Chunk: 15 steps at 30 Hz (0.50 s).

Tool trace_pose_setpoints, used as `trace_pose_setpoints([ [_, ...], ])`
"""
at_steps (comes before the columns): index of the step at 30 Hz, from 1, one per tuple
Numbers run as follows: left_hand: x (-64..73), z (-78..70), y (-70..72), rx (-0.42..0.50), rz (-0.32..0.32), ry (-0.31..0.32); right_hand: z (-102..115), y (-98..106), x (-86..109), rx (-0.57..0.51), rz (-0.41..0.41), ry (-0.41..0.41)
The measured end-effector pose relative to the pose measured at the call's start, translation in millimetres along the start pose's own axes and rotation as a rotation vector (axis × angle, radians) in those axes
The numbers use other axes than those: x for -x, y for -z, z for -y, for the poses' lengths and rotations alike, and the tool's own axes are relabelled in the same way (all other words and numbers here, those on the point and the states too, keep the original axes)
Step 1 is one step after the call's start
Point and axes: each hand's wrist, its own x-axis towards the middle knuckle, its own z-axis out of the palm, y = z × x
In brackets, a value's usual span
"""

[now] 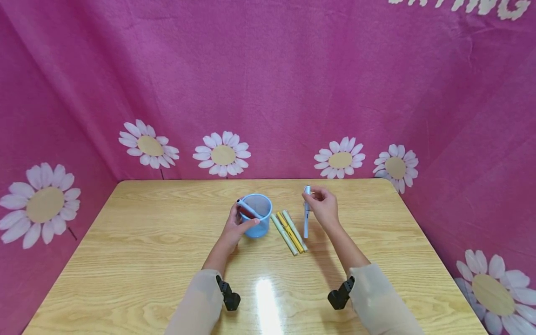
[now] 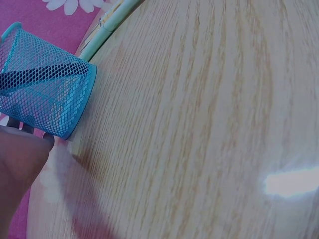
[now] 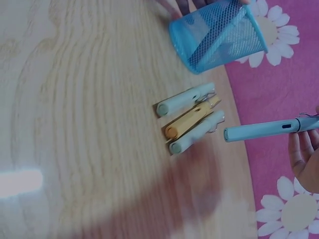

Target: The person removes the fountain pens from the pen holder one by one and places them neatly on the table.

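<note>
My left hand (image 1: pixel 233 231) grips the side of a light blue mesh pen holder (image 1: pixel 260 227), thumb in front and fingers round the far side. Inside the holder, a light blue pen (image 1: pixel 250 209) leans to the left beside something dark red. To the right, my right hand (image 1: pixel 325 208) pinches another light blue pen (image 1: pixel 306 225) near its capped top, held upright over the table. Between the two hands lie a yellow pen (image 1: pixel 291 232) and two pale green pens, one on each side; the left green pen (image 1: pixel 284 234) lies nearest the holder.
The wooden table (image 1: pixel 167 223) reaches back to a pink curtain (image 1: pixel 272 93) printed with white daisies. A bright light reflection (image 1: pixel 268 304) shows on the tabletop between the forearms. A black wrist camera (image 1: pixel 229 297) sits on the left sleeve, with its twin on the right.
</note>
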Motion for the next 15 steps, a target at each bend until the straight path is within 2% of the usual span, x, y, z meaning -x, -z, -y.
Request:
trace_pose_setpoints([
  [9, -1.4, 2.3, 0.8, -0.013, -0.006, -0.01, -14, 6, 0.2, 0.095, -0.003, -0.037],
  [15, -1.4, 2.7, 0.7, -0.009, -0.005, -0.009, -24, 9, 0.1, 0.152, -0.021, -0.033],
])
